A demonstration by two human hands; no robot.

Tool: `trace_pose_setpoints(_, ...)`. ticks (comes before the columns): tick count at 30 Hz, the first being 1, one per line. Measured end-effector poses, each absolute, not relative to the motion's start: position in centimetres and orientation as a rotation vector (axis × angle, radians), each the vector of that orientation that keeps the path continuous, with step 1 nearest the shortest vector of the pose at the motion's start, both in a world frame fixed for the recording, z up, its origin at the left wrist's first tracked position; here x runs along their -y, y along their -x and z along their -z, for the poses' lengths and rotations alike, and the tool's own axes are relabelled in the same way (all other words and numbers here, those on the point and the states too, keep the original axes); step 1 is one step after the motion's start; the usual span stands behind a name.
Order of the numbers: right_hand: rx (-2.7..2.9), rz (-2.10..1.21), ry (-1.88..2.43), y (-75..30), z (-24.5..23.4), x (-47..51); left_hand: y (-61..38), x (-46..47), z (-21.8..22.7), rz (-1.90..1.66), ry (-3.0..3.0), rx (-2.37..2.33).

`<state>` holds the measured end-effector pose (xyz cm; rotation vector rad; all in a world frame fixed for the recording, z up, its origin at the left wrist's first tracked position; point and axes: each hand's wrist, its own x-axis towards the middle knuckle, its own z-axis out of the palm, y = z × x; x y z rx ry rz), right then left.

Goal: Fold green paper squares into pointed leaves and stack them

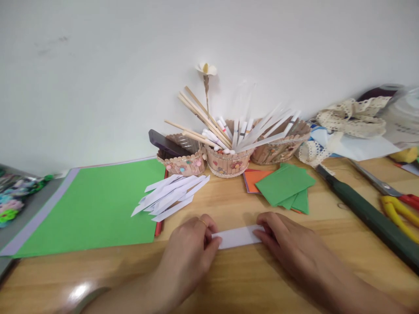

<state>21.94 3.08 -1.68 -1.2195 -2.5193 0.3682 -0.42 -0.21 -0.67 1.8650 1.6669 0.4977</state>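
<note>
A short white paper strip [238,237] is stretched between my hands, just above or on the wooden table. My left hand [193,244] pinches its left end between thumb and fingers; a thin ring is on one finger. The right end is pinched by my right hand [284,240]. Beyond my left hand lies a loose pile of folded white paper strips [172,196] with slanted ends, partly over a green sheet [98,205]. Small green paper rectangles [284,185] overlap an orange piece [255,179] beyond my right hand.
Decorated wooden-stick baskets [229,163] holding sticks and pens stand against the wall. To the right lie a dark green-handled tool [369,213], scissors [393,205] with yellow and red handles, and lace ribbon [353,117]. Colourful small items [16,196] sit at the far left.
</note>
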Motion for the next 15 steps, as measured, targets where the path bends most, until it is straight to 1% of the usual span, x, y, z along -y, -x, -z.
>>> trace_pose_setpoints(8, 2.516, -0.266, 1.207, -21.46, 1.09, -3.44, 0.06, 0.00, -0.19, -0.374, -1.777, -1.717)
trace_pose_setpoints(15, 2.528, -0.309, 1.214, -21.24, 0.80, -3.59, 0.11, -0.06, -0.11, -0.359, -1.811, -1.717)
